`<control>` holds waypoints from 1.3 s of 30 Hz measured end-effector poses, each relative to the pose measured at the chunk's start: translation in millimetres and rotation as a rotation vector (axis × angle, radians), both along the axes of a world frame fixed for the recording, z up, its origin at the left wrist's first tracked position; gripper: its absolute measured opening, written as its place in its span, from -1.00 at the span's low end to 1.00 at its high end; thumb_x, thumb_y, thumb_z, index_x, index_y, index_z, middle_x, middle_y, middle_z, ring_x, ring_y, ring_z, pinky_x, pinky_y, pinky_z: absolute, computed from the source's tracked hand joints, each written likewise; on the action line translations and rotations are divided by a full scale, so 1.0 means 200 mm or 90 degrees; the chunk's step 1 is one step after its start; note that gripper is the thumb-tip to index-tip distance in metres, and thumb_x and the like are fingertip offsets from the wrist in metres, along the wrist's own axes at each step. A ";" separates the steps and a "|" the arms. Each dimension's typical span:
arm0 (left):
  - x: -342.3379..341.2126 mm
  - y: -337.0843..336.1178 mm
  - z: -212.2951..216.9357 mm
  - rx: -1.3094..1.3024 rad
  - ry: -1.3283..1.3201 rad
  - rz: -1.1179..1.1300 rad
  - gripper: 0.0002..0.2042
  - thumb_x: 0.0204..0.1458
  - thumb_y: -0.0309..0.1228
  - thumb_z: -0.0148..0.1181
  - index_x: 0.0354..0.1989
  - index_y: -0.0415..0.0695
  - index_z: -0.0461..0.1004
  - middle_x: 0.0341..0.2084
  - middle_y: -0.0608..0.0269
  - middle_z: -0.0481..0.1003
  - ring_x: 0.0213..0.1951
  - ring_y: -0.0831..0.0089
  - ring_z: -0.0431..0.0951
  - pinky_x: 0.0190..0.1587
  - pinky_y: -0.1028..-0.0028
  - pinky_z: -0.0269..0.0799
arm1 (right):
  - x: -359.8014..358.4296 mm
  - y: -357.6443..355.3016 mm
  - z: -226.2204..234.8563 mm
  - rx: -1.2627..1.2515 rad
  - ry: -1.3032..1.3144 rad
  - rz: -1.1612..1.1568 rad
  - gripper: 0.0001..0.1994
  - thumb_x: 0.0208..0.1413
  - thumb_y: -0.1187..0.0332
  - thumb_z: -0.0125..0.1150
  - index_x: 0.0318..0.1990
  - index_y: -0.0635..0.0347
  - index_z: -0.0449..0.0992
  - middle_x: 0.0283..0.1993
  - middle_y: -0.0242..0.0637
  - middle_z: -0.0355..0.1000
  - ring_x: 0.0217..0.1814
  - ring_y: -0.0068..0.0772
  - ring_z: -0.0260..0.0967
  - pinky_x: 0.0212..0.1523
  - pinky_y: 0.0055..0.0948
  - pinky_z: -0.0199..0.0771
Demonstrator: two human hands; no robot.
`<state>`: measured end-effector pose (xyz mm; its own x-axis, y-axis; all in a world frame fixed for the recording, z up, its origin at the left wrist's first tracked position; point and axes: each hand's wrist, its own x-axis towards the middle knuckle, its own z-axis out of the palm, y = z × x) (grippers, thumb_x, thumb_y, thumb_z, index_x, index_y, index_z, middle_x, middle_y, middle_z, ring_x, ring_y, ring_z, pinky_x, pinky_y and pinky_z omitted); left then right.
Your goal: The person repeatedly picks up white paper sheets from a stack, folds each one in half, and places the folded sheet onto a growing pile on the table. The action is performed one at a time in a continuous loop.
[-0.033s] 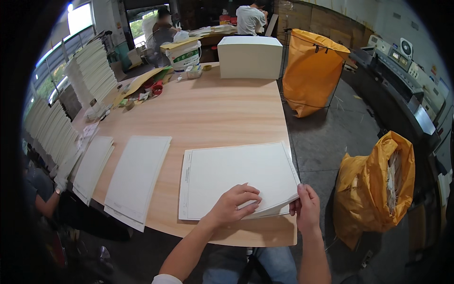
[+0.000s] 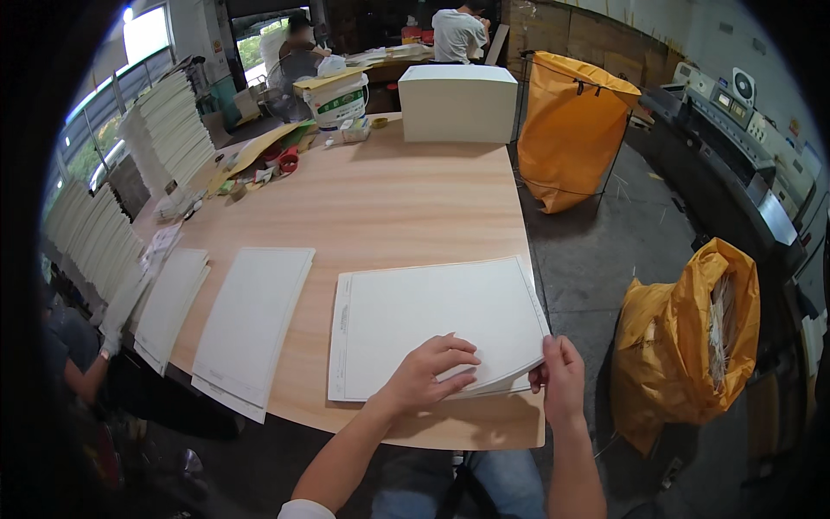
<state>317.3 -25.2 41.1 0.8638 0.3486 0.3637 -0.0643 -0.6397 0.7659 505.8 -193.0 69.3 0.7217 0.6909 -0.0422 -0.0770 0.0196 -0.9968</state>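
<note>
A stack of large white printed sheets (image 2: pixel 432 311) lies near the table's front right edge, thin frame lines along its borders. My right hand (image 2: pixel 562 372) pinches its near right corner between thumb and fingers, and the sheets bend up slightly there. Over the stack's near edge rests my left hand (image 2: pixel 432 370), fingers loosely curled and apart, holding nothing. Whether its fingertips press on the paper is hard to tell. To the left lies another pile of sheets (image 2: pixel 253 320), with a further pile (image 2: pixel 171 298) beyond it.
A big white block of paper (image 2: pixel 458 108) stands at the table's far edge, beside a white bucket (image 2: pixel 337 102) and red tape rolls (image 2: pixel 288 160). Orange sacks (image 2: pixel 575 134) stand on the floor at right. A co-worker's gloved hand (image 2: pixel 111 342) shows at left, near tall paper stacks (image 2: pixel 169 130).
</note>
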 end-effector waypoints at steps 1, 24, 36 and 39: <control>0.00 0.00 0.01 0.017 -0.001 -0.002 -0.64 0.10 -0.30 0.51 0.07 -0.04 0.66 0.13 0.13 0.57 0.20 0.12 0.53 0.32 0.12 0.45 | -0.01 0.01 -0.01 -0.020 -0.074 -0.006 -0.59 0.43 0.22 0.23 -0.47 0.13 0.27 -0.55 -0.49 0.28 -0.57 -0.71 0.18 -0.55 -0.54 0.24; 0.00 -0.01 0.03 -0.213 -0.021 0.004 -0.58 0.28 -0.55 0.24 0.32 -0.06 0.53 0.19 0.04 0.52 0.27 0.17 0.50 0.32 0.30 0.40 | -0.01 0.12 0.08 -0.122 -0.309 -0.032 -0.56 0.43 0.18 0.19 -0.52 0.18 0.35 -0.61 -0.40 0.36 -0.62 -0.53 0.34 -0.58 -0.49 0.29; -0.01 0.00 0.06 -0.108 -0.007 -0.015 -0.41 0.11 -0.33 0.51 0.36 0.01 0.51 0.15 0.06 0.54 0.18 0.12 0.54 0.23 0.24 0.47 | 0.02 0.07 0.13 -0.010 -0.046 0.057 -0.60 0.43 0.19 0.20 -0.51 0.14 0.40 -0.62 -0.44 0.32 -0.60 -0.59 0.35 -0.58 -0.53 0.30; 0.01 -0.04 0.07 -0.210 -0.031 0.034 -0.46 0.15 -0.38 0.46 0.34 0.01 0.52 0.21 0.05 0.52 0.23 0.11 0.51 0.26 0.25 0.46 | 0.02 0.07 0.09 -0.093 -0.250 0.021 -0.60 0.42 0.20 0.22 -0.50 0.17 0.40 -0.62 -0.44 0.32 -0.58 -0.63 0.32 -0.59 -0.54 0.30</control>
<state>318.7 -33.3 55.5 0.8255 0.4985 0.2646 -0.0798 -0.3610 0.9292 509.7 -178.5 87.8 0.6799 0.7213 0.1324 0.3110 -0.1202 -0.9428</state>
